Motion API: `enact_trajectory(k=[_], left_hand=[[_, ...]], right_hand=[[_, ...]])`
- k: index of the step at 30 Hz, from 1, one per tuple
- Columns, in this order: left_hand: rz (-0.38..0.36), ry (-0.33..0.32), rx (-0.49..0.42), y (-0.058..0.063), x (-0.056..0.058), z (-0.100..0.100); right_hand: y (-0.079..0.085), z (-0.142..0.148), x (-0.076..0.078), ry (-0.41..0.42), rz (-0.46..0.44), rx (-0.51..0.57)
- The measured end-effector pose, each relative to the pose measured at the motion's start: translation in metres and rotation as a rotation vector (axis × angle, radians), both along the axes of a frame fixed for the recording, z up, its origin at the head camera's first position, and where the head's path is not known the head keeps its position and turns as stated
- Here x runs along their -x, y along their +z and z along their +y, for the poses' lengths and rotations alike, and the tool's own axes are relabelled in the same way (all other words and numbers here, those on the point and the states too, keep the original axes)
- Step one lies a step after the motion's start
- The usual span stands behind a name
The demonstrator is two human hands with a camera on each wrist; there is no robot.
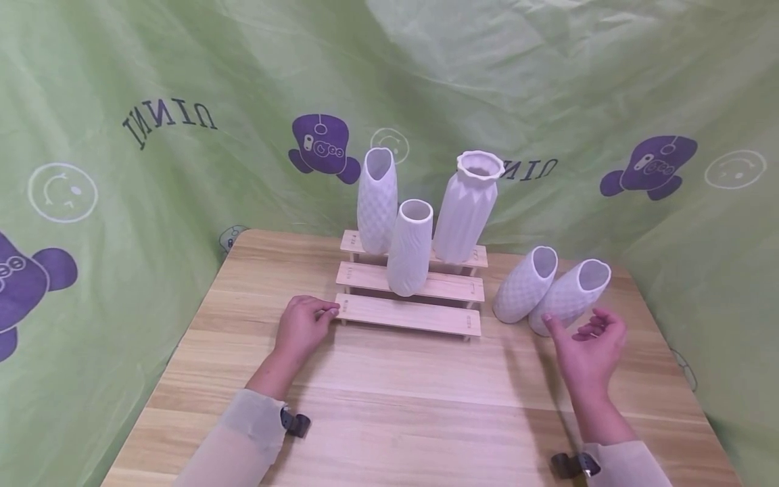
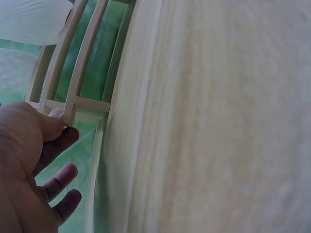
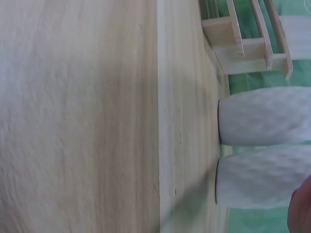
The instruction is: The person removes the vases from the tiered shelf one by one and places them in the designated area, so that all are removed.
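At the left end of a three-step wooden display stand (image 1: 408, 316), my left hand (image 1: 304, 328) pinches the lowest step's corner between thumb and index finger; the other fingers stay loose in the left wrist view. My right hand (image 1: 590, 348) is at the front of a white textured vase (image 1: 566, 297), thumb to its left and fingers loosely bent to its right. Only a fingertip (image 3: 300, 208) shows in the right wrist view, overlapping that vase; firm contact cannot be made out. A similar white vase (image 1: 525, 287) stands close on its left.
On the top step stand a slanted-mouth white vase (image 1: 377, 210) and a pleated vase (image 1: 465, 216) with a wavy rim. A round-mouthed white vase (image 1: 410, 253) is on the middle step. The wooden table (image 1: 414, 406) is backed by a green printed cloth (image 1: 243, 122).
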State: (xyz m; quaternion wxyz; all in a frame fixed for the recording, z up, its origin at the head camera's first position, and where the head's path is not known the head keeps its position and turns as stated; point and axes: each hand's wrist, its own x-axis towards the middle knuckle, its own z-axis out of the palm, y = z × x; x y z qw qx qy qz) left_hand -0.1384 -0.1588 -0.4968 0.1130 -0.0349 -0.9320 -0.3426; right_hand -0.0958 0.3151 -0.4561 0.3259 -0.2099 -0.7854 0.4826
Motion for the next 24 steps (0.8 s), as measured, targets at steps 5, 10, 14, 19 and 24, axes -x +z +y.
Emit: enact_trajectory(k=[5,10,14,19,24], left_hand=[[0.004,-0.005,0.009,-0.001,0.0,-0.001],[0.002,-0.003,0.006,0.001,0.0,-0.001],[0.005,0.001,0.004,0.002,0.0,-0.001],[0.003,0.003,0.001,0.002,0.0,-0.001],[0.006,-0.002,-0.004,0.001,0.0,0.0]], right_hand=[[0.0,-0.01,-0.002,0.012,0.074,-0.002],[0.005,-0.026,-0.003,0.077,0.159,0.055],[0.009,-0.038,0.0,0.135,0.199,0.074],[0.007,-0.048,0.006,0.171,0.207,0.066],[0.009,-0.06,0.006,0.2,0.22,0.107]])
